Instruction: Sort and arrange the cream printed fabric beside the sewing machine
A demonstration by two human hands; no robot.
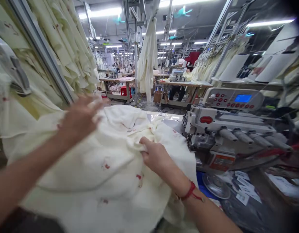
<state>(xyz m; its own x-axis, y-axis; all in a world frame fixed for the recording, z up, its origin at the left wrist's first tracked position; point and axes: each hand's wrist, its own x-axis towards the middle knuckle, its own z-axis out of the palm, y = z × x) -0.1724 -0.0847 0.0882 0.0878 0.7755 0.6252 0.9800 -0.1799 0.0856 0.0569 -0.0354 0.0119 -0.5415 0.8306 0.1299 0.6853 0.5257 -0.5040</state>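
Observation:
A large cream cloth (101, 168) with small red embroidered marks lies heaped in front of me. My right hand (155, 155) is closed, pinching a fold of this cloth near its middle; a red thread bracelet circles that wrist. My left hand (79, 118) hovers over the cloth's upper left part, blurred by motion, its fingers spread and stretched forward, holding nothing. A grey overlock sewing machine (219, 129) with a red-buttoned control panel (233, 98) stands just right of the cloth.
Cream garments (67, 42) hang in rows at left and one (147, 55) hangs in the aisle. Paper labels (244, 187) lie on the table at right. Thread cones (273, 64) stand behind the machine. Work tables (185, 84) with a seated person lie farther back.

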